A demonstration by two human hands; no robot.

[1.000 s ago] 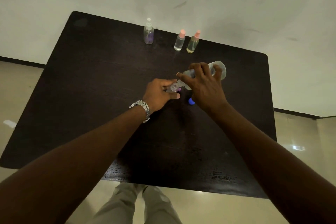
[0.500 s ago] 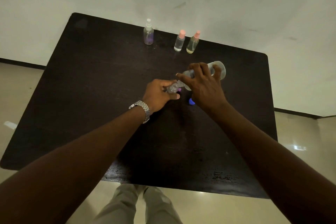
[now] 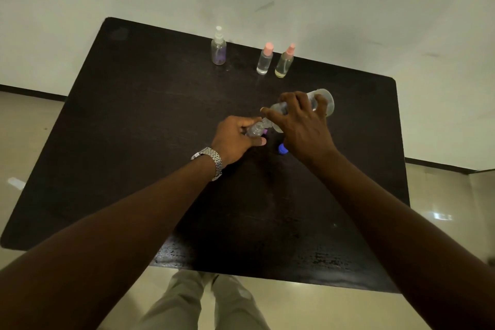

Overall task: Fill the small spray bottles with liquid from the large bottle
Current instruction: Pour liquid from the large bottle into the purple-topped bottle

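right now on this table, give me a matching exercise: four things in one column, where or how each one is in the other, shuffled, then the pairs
Things
1. large bottle
2. small open bottle
3. blue cap
4. white-topped spray bottle

Place or state
A. lying on the table under the right wrist
B. standing at the far edge, left of the two pink-topped bottles
C. tipped over in the right hand
D. held in the left hand, its mouth under the large bottle's neck

Pairs: 1-C, 2-D, 3-A, 4-B
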